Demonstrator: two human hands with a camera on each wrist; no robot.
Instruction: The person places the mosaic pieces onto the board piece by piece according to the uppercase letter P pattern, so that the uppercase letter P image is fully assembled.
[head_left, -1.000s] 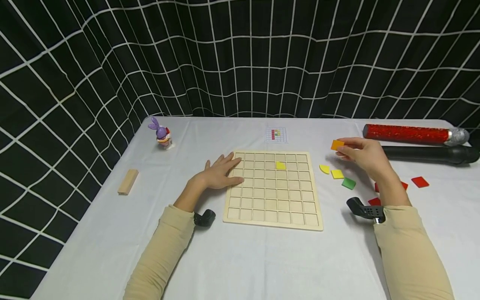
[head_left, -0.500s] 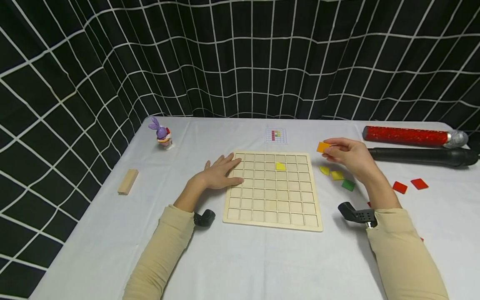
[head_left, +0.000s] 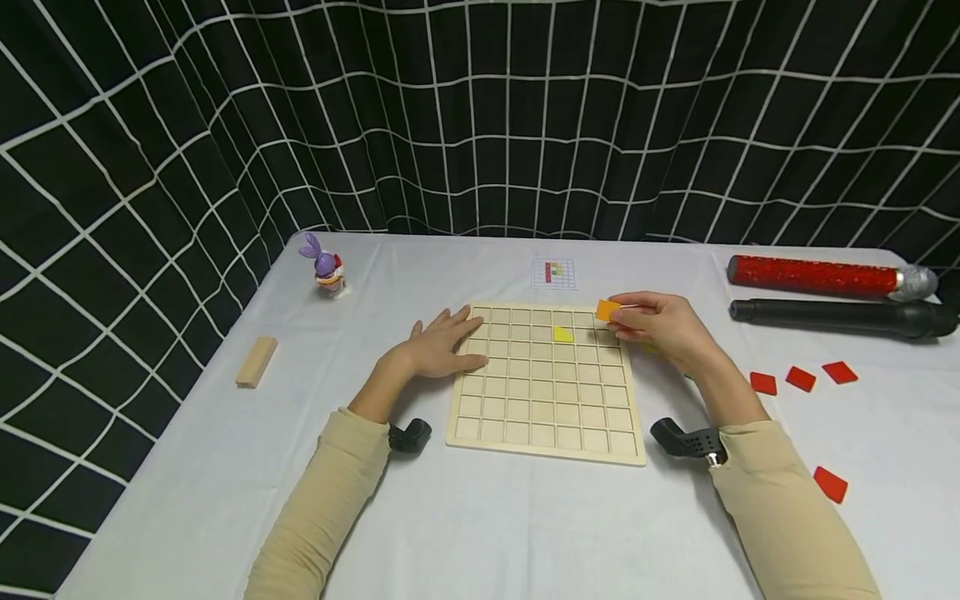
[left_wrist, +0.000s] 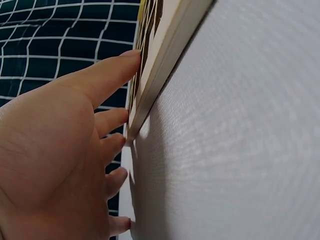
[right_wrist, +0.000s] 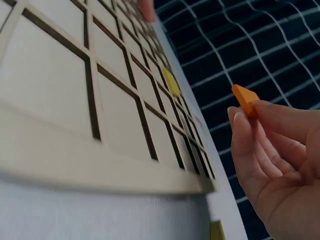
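My right hand (head_left: 663,327) pinches an orange square tile (head_left: 607,310) between thumb and fingertips, above the far right corner of a wooden grid board (head_left: 529,389). The right wrist view shows that orange tile raised off the board. My left hand (head_left: 431,346) lies with straight, spread fingers at the board's left side, the thumb and some fingertips touching its rim, as the left wrist view also shows. One yellow tile (head_left: 562,334) sits in a cell near the far side. Beside the board, other tiles are mostly hidden behind my right hand.
A small card with a coloured grid pattern (head_left: 554,273) lies beyond the board. Several red tiles (head_left: 801,379) are scattered at the right. Behind them lie a red tube (head_left: 817,276) and a black rod (head_left: 832,317). At the left are a wooden block (head_left: 257,362) and a purple-eared figurine (head_left: 325,267).
My right hand has carried the orange tile leftward and slightly nearer, from beside the loose tiles to over the board's far right corner. The left hand has stayed in place.
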